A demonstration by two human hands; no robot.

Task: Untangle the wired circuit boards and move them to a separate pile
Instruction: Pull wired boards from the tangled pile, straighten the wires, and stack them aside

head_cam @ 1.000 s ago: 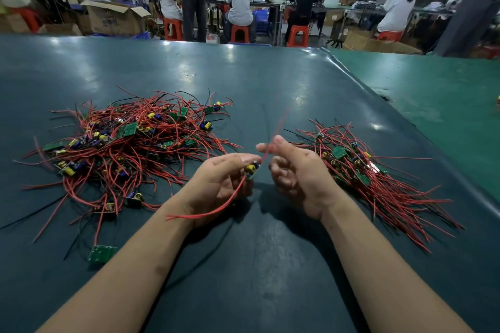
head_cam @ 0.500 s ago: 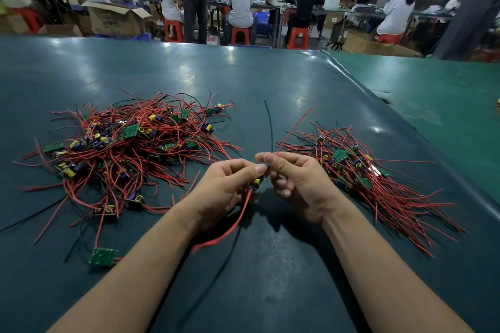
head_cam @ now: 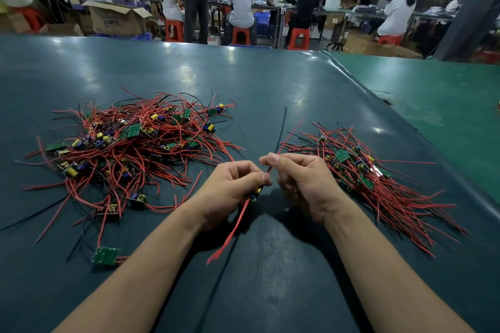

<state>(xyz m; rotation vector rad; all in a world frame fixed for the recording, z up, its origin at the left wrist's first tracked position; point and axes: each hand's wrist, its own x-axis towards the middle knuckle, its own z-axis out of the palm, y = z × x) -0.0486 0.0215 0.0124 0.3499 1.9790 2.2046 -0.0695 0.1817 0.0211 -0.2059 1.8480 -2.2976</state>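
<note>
Two heaps of wired circuit boards lie on the dark teal, slightly glossy rubber-like table mat (head_cam: 257, 84). The larger tangled heap of small green boards with thin red and black leads (head_cam: 130, 149) occupies the left centre of the frame; its boards carry yellow and blue components, and the count of boards cannot be determined. The smaller, straighter pile of the same boards and red leads (head_cam: 370, 178) lies at right centre, its wires fanned toward the lower right. One separate green rectangular board (head_cam: 106, 255) rests flat at lower left, joined to the large heap by a red lead. Two bare hands meet at frame centre, between the heaps. The left hand (head_cam: 232, 189) is curled closed around one small board with yellow and blue parts (head_cam: 255, 194), mostly hidden by the fingers. One flexible red wire (head_cam: 230, 235) hangs from it toward the bottom of the frame. The right hand (head_cam: 305, 181) pinches a second red lead (head_cam: 290, 134) between thumb and forefinger; that lead rises toward the upper right, beside one thin black lead (head_cam: 282, 127). A lighter green table surface (head_cam: 433, 94) adjoins at the right. Across the top, seated workers (head_cam: 240, 3) on red plastic stools (head_cam: 239, 35) and an open cardboard box (head_cam: 116, 17) fill the background.
</note>
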